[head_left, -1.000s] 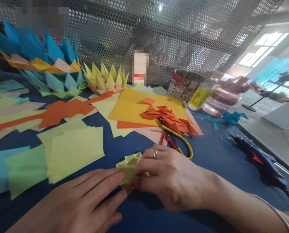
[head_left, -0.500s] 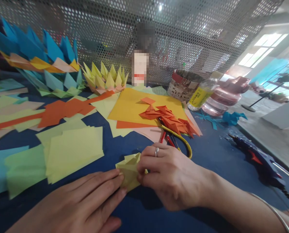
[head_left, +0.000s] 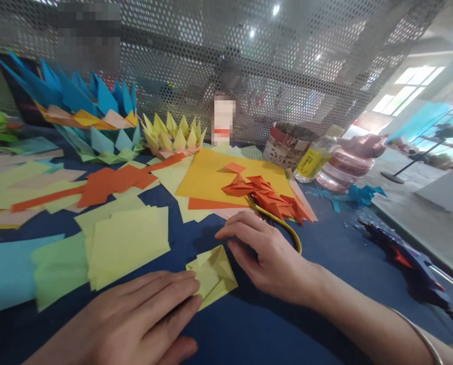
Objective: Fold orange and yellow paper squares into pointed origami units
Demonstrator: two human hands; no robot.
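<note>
A pale yellow folded paper [head_left: 217, 276] lies on the dark blue tabletop, with creased flaps standing a little on its right side. My left hand [head_left: 135, 317] rests flat with fingers stretched, its fingertips pressing the paper's left edge. Off to the upper right of the paper, my right hand [head_left: 268, 253] hovers with thumb and fingers apart and nothing between them. Just beyond it are yellow-handled scissors or pliers [head_left: 281, 221], partly hidden by the hand. A stack of pale yellow sheets [head_left: 129, 246] is left of the folded paper.
Orange folded pieces [head_left: 272, 197] lie on yellow-orange sheets [head_left: 211, 172]. A glue gun [head_left: 405, 258] sits at right. Behind stand a paper-strip basket [head_left: 287, 147], a yellow-labelled bottle [head_left: 313, 159], a pink bottle [head_left: 344, 165], a blue paper lotus [head_left: 82, 96] and a yellow one [head_left: 175, 134].
My right hand has let go of the folded paper and moved up and right, its fingers opening. My left hand still lies on the paper's left edge. The view has tilted slightly.
</note>
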